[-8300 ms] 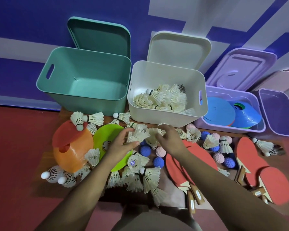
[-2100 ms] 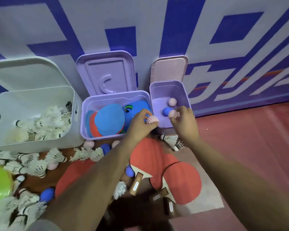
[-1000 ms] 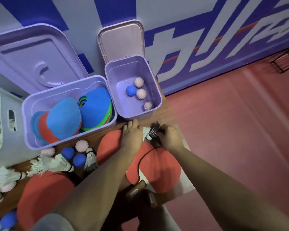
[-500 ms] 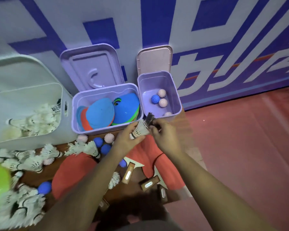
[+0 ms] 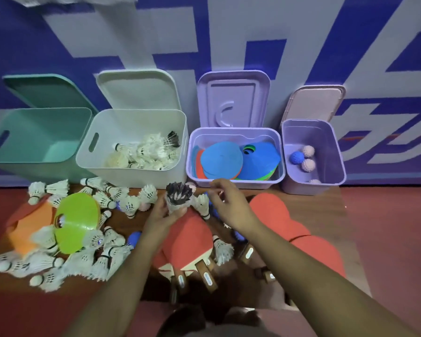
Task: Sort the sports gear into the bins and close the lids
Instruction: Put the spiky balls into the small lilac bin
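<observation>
Gripping: your left hand (image 5: pixel 161 215) clasps one dark-feathered shuttlecock (image 5: pixel 178 197), upright, just before the part-filled white bin (image 5: pixel 131 177). Your right hand (image 5: pixel 226 203) hovers beside it, fingers loosely curled, holding nothing. Cone bin (image 5: pixel 236 183), ball bin (image 5: pixel 311 188), teal bin (image 5: pixel 34 169): lids up. Loose white shuttlecocks (image 5: pixel 100 263) and red paddles (image 5: pixel 192 237) lie below.

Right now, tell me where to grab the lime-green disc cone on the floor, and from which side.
Pinch the lime-green cone at its upper right rim, coming from the right and above. It leans tilted against the orange cone, so that edge looks raised and bare, while shuttlecocks crowd its lower edge.
</observation>
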